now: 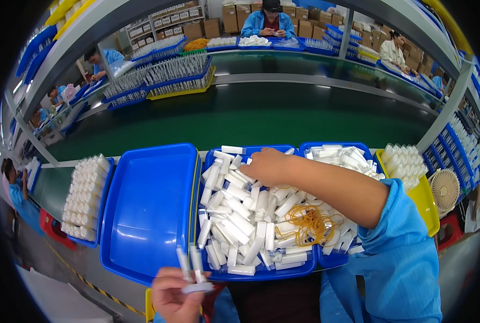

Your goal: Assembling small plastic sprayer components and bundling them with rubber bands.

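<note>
At the lower middle, my left hand [174, 296] is closed around a pale round piece with two slim white tubes [198, 265] standing up from it; motion blurs their details. My right hand [267, 167] reaches to the far part of a blue tray [283, 274] heaped with small white rectangular parts [239, 229]. Its fingers curl down onto the parts, and the fingertips are hidden. A bundle of yellow-brown rubber bands [310, 225] lies on the heap, below my right forearm.
Left of the heap is a stack of blue trays [148, 215], then a tray of white cylindrical parts [84, 199]. A yellow tray [424, 207] and a small fan [443, 189] are at right. Beyond runs a green conveyor belt [272, 116]; other people work past it.
</note>
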